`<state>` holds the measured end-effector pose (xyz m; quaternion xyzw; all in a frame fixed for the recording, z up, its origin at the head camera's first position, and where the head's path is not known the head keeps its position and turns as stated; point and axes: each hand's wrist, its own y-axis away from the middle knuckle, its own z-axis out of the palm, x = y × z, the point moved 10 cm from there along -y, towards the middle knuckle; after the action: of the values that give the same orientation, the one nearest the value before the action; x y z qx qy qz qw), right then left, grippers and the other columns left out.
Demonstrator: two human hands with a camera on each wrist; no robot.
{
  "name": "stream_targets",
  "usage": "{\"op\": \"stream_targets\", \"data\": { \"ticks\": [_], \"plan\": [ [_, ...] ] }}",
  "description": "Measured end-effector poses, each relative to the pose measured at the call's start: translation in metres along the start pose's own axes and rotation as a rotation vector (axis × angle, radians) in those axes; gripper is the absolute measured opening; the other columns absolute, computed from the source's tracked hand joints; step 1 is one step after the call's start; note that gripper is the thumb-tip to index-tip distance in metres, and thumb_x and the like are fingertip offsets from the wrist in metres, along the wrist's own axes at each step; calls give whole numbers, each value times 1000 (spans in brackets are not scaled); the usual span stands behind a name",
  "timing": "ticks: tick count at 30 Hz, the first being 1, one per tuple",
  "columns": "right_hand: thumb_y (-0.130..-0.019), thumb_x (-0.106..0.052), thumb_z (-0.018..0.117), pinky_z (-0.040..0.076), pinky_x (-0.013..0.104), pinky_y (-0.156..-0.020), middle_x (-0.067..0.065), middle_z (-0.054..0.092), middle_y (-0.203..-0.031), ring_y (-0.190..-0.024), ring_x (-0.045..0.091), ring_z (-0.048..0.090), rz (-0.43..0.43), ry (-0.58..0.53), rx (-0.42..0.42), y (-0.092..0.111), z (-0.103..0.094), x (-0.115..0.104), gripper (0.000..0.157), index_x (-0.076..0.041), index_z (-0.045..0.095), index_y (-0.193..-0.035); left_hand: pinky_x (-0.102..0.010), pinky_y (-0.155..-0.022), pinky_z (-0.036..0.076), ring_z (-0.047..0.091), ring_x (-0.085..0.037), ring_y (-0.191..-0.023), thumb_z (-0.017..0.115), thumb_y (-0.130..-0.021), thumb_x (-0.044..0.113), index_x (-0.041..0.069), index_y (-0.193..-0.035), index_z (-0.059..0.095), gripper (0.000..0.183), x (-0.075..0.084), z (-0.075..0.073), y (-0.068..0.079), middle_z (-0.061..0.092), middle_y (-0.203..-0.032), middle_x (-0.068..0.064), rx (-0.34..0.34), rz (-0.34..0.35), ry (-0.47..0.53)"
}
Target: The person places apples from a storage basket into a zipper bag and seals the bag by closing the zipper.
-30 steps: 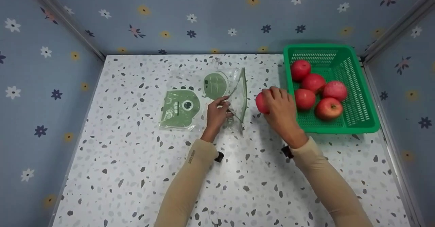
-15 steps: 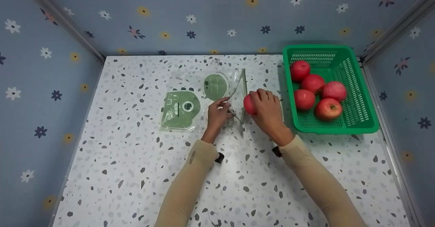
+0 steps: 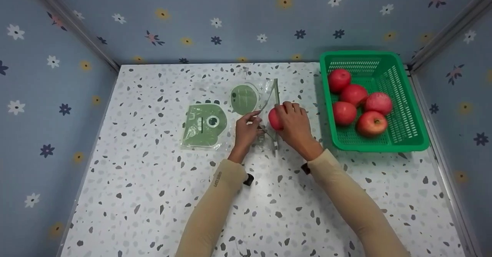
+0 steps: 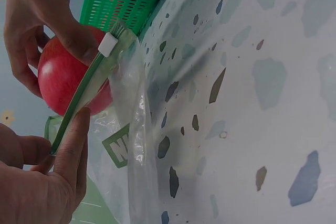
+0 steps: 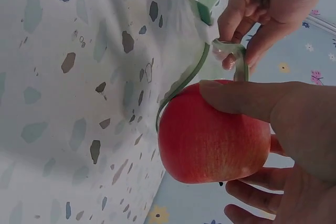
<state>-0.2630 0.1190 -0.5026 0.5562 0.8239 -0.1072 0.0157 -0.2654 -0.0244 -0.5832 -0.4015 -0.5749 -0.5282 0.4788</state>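
A red apple (image 5: 210, 135) is gripped between the thumb and fingers of my right hand (image 3: 295, 128), right at the mouth of a clear zip bag (image 3: 205, 124). The bag lies on the speckled table and carries a green cartoon dinosaur print. My left hand (image 3: 246, 132) pinches one edge of its opening, which stands parted. In the left wrist view the green zip strip with a white slider (image 4: 107, 45) crosses in front of the apple, and the left thumb and fingers (image 4: 73, 145) hold that strip.
To the right stands a green plastic basket (image 3: 413, 134) with several red apples (image 3: 372, 123) in it. Blue flowered walls (image 3: 238, 22) enclose the table (image 3: 146, 195) at the back and on both sides.
My right hand has carried the apple leftward from beside the basket to the bag's opening. The left hand stays at the bag's edge, almost unmoved.
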Motion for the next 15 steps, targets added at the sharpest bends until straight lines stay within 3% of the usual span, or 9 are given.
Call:
{"op": "stream_targets", "data": {
  "ticks": [15],
  "plan": [
    [-87, -31, 89, 52, 57, -102, 23, 61, -132, -121, 41, 57, 21, -8, -31, -15, 20, 2, 68, 0, 55, -137, -27, -66, 63, 63, -10, -70, 60, -105, 0, -4, -130, 70, 28, -1, 1, 1, 67, -98, -13, -6, 11, -33]
  ]
}}
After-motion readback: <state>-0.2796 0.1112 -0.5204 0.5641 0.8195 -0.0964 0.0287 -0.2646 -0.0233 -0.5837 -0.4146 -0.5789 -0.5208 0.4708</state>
